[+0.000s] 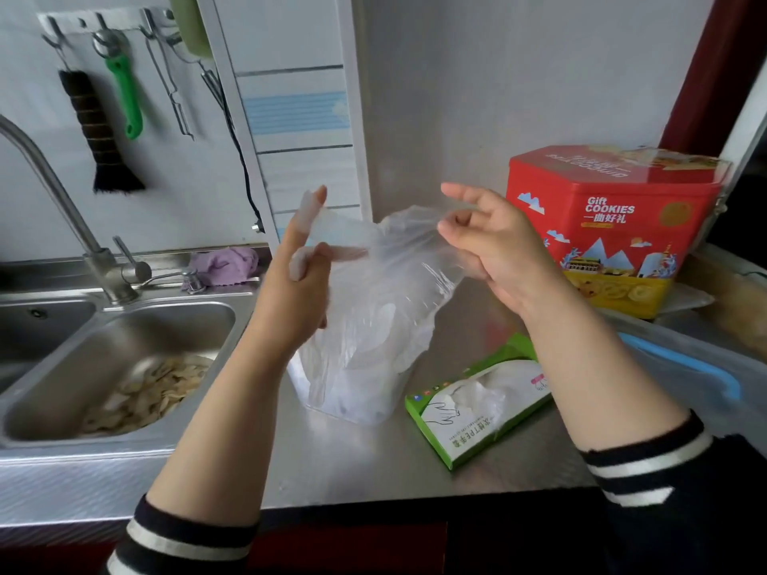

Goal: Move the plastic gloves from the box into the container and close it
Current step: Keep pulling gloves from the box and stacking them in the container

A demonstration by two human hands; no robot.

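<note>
Both my hands hold a bunch of clear plastic gloves (373, 292) stretched between them above the counter. My left hand (296, 280) grips its left edge, index finger raised with film over it. My right hand (494, 246) pinches the right edge between thumb and fingers. The bunch hangs down into a clear container (352, 404) that stands on the counter and holds white gloves. A green and white glove box (477, 412) lies on its side to the right, with white gloves showing in its torn opening.
A steel sink (124, 367) with food scraps and a tap (58, 201) lie to the left. A red Gift Cookies tin (614, 226) stands at the back right. A clear lid with a blue handle (685, 367) lies at the right. Utensils hang on the wall.
</note>
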